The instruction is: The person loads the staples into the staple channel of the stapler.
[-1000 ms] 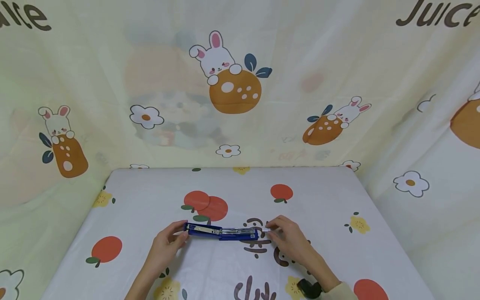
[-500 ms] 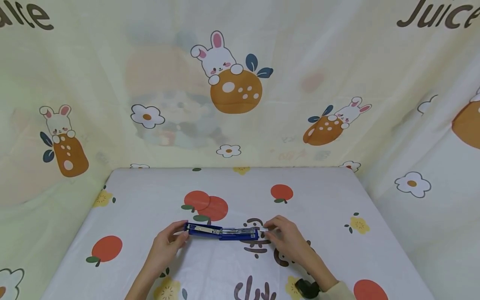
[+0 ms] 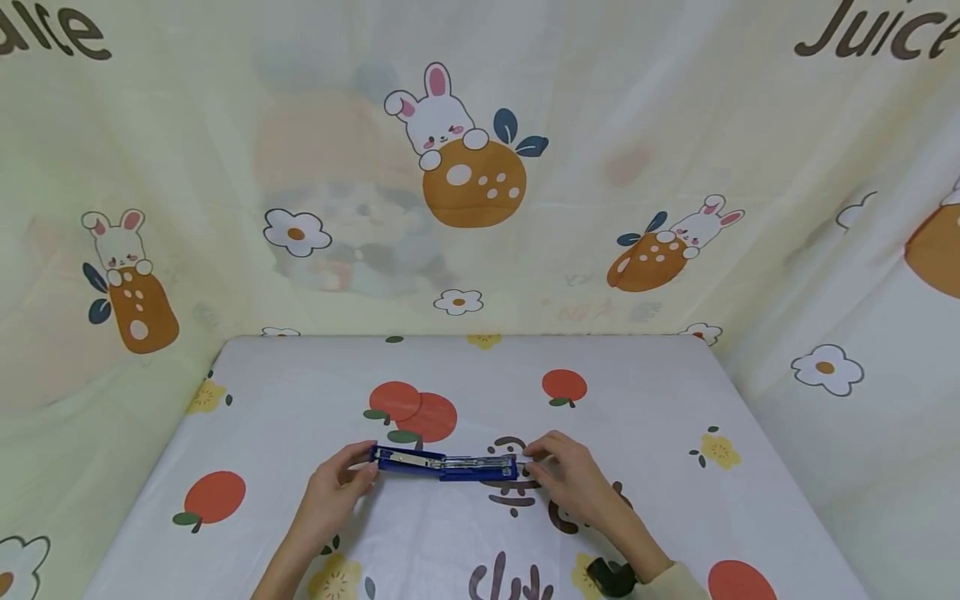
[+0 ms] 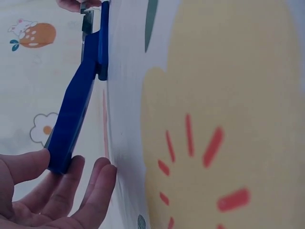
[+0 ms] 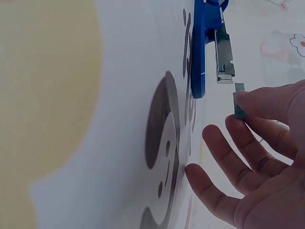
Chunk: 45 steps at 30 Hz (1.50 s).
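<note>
A blue stapler [image 3: 442, 467] lies folded wide open on the table, its metal staple tray [image 3: 480, 462] facing up. My left hand [image 3: 330, 493] grips the end of the raised top cover [image 4: 71, 114] between thumb and fingers. At the opposite end, my right hand [image 3: 573, 477] pinches a short strip of staples [image 5: 239, 109] between thumb and index finger. In the right wrist view, that strip is just off the tip of the metal tray [image 5: 225, 57], with a small gap showing. The other fingers of the right hand are spread below it.
The table is covered by a white cloth [image 3: 637, 400] printed with fruit and flowers. A patterned curtain [image 3: 570, 250] hangs behind it and at both sides. A black device [image 3: 611, 577] sits at my right wrist.
My right hand has moved slightly left, bringing the staples closer to the stapler's end. The left hand and the stapler have stayed in place.
</note>
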Each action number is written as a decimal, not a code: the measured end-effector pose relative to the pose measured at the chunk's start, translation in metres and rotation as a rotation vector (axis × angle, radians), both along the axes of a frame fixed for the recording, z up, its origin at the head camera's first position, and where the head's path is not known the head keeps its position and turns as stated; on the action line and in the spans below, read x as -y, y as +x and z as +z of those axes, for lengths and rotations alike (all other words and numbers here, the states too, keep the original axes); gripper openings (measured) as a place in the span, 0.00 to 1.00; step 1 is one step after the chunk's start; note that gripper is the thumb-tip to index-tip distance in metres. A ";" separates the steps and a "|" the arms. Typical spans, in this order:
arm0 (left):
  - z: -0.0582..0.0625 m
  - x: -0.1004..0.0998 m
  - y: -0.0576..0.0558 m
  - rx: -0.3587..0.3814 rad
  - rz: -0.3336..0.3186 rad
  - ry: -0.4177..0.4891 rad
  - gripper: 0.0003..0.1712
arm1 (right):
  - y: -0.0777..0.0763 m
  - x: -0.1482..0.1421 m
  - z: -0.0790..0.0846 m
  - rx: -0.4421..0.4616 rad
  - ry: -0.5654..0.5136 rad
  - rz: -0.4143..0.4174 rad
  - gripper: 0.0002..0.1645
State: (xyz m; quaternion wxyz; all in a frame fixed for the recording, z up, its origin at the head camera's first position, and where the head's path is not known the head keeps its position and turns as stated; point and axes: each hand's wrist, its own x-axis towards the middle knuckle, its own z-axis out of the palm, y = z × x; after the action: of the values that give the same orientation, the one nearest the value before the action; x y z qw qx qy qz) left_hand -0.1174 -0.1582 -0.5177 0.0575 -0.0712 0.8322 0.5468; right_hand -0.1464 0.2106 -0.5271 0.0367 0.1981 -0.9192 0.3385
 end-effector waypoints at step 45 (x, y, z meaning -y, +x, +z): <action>0.002 -0.003 0.002 0.022 0.027 -0.045 0.27 | -0.001 0.014 0.008 0.039 -0.012 0.038 0.11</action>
State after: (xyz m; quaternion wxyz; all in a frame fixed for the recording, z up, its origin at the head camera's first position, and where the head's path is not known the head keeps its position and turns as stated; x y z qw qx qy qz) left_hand -0.1159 -0.1554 -0.5160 0.0576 -0.0894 0.8427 0.5278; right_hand -0.1471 0.1963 -0.5196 0.0137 0.2086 -0.9138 0.3483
